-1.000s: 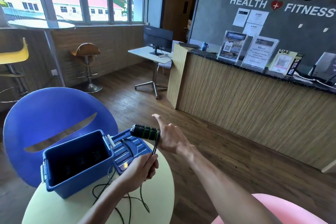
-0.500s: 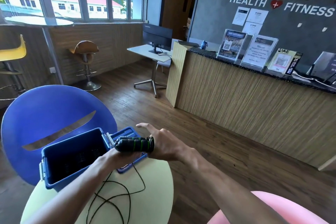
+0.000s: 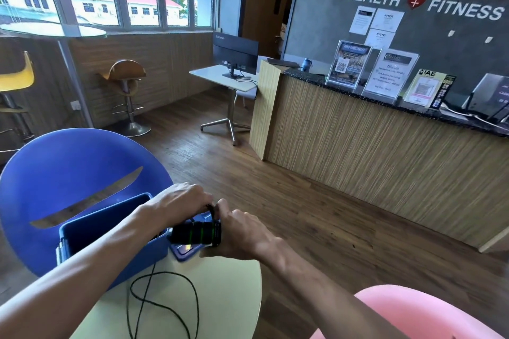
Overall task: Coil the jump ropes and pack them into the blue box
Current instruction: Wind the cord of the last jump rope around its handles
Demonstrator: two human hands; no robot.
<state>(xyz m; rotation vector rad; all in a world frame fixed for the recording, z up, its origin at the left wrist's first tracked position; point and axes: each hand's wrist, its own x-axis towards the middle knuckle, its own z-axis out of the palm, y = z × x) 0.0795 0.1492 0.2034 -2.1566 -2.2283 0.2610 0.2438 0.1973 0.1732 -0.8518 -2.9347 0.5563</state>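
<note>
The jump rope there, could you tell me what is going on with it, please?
A person is winding a jump rope. The right hand holds the black and green handle over the round table, and the left hand pinches the cord beside it. Much of the black cord lies loose on the table. The blue box stands open, its lid beside it.

Black green-ringed handle (image 3: 196,233), blue box (image 3: 110,239), black rope (image 3: 165,303).
</note>
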